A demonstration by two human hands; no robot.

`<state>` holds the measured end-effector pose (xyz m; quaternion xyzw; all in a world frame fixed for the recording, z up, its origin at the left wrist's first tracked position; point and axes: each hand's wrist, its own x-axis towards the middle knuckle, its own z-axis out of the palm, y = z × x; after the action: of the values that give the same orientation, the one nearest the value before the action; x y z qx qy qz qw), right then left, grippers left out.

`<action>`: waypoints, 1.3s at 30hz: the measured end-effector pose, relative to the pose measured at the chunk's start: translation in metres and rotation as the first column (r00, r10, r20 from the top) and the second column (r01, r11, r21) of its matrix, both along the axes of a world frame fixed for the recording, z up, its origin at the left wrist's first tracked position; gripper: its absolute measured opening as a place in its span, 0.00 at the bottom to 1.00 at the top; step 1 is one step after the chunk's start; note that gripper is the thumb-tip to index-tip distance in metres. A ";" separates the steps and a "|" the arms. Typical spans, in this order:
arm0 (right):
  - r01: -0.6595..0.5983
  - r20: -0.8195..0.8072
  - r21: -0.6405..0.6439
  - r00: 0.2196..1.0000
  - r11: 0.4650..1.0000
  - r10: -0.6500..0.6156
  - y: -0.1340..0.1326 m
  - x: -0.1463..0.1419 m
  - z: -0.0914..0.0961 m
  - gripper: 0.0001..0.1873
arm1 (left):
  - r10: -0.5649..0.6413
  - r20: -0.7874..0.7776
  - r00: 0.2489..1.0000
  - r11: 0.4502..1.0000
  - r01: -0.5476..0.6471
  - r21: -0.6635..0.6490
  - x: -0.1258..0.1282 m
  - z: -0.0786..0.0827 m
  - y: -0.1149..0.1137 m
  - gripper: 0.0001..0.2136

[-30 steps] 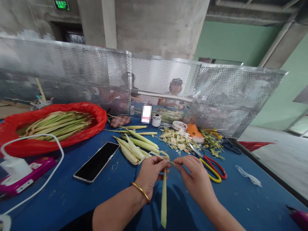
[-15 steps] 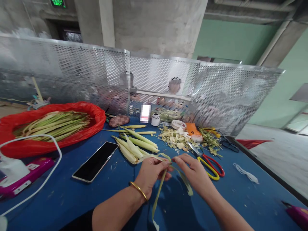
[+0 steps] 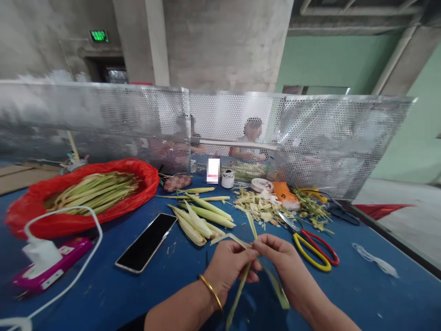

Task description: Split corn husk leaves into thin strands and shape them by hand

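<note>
My left hand [image 3: 230,266], with a gold bangle on its wrist, and my right hand [image 3: 281,263] meet over the blue table [image 3: 103,299], both pinching thin pale green leaf strips [image 3: 253,229]. One strip rises above my fingers, and two strips hang down below my hands [image 3: 241,289]. Just beyond my hands lies a small pile of folded leaf cones [image 3: 200,218].
A red plastic bag of long leaves [image 3: 86,193] sits at the left. A black phone [image 3: 146,242], a pink power bank with white cable [image 3: 51,266], red-and-yellow scissors [image 3: 312,246] and leaf scraps [image 3: 262,207] lie around. A perforated metal screen [image 3: 310,138] stands behind, people beyond it.
The single strip hanging from my hands has split into two hanging strips, and one end now sticks up above my fingers. The camera view shifted slightly.
</note>
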<state>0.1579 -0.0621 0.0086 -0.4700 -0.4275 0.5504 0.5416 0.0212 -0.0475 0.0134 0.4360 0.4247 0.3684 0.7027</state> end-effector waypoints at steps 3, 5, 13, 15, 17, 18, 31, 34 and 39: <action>0.038 0.031 0.046 0.999 0.998 -0.039 0.000 -0.002 -0.005 0.16 | 0.027 -0.004 1.000 0.999 -0.027 0.021 0.003 -0.002 0.000 0.09; 0.071 0.055 0.075 0.996 0.995 -0.075 0.001 -0.003 -0.009 0.16 | 0.046 -0.008 0.999 0.998 -0.046 0.034 0.005 -0.002 -0.001 0.08; 0.173 0.562 0.441 0.712 0.881 -0.421 0.008 0.020 0.003 0.13 | 0.034 -0.033 0.999 0.999 -0.034 0.007 0.004 0.001 -0.001 0.09; 0.056 0.634 0.591 0.583 0.805 -0.507 0.006 0.023 0.010 0.11 | 0.015 -0.082 0.997 0.998 -0.010 0.067 0.005 0.000 -0.001 0.07; -0.111 0.705 0.595 0.548 0.796 -0.451 0.002 0.019 0.014 0.07 | -0.013 -0.134 0.991 0.993 0.029 0.117 0.007 -0.004 -0.002 0.05; -0.176 0.733 0.570 0.550 0.803 -0.400 0.000 0.016 0.014 0.05 | -0.030 -0.158 0.987 0.989 0.052 0.135 0.009 -0.006 -0.003 0.05; -0.086 0.611 0.498 0.741 0.863 -0.279 -0.007 0.001 0.008 0.08 | -0.086 -0.129 0.988 0.991 0.098 0.087 0.014 -0.005 -0.010 0.06; -0.084 0.615 0.490 0.739 0.868 -0.276 -0.006 -0.003 0.004 0.08 | -0.097 -0.112 0.989 0.992 0.105 0.071 0.016 -0.004 -0.013 0.05; -0.098 0.626 0.492 0.731 0.865 -0.272 -0.003 -0.002 0.001 0.07 | -0.082 -0.118 0.990 0.996 0.087 0.032 0.013 -0.005 -0.011 0.05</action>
<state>0.1555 -0.0646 0.0094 -0.5033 -0.6968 0.1863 0.4759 0.0346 -0.0586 0.0087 0.4874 0.4392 0.3201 0.6834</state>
